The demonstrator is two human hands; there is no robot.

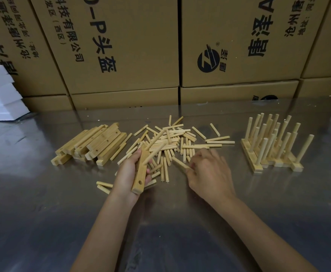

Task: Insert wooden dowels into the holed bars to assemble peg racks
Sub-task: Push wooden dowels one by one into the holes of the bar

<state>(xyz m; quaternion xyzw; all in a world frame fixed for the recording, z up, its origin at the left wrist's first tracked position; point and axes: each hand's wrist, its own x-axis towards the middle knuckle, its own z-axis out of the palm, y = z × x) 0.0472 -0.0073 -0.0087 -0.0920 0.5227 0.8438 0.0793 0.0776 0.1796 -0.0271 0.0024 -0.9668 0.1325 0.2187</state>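
The left hand (130, 173) grips one holed bar (140, 171) with one dowel (154, 144) standing in it; the right hand (209, 171) pinches one dowel (180, 162) from the loose heap (176, 142), too many to count. Spare bars (94, 146) lie left; finished racks (274, 146) stand right on the metal table (43, 193)

A pale wooden bar (140, 171) with round holes is held up off the table, one dowel (154, 141) already stuck in it. Loose dowels (172, 142) lie in a messy heap – plain bars (94, 143) piled left, finished racks (274, 146) standing right
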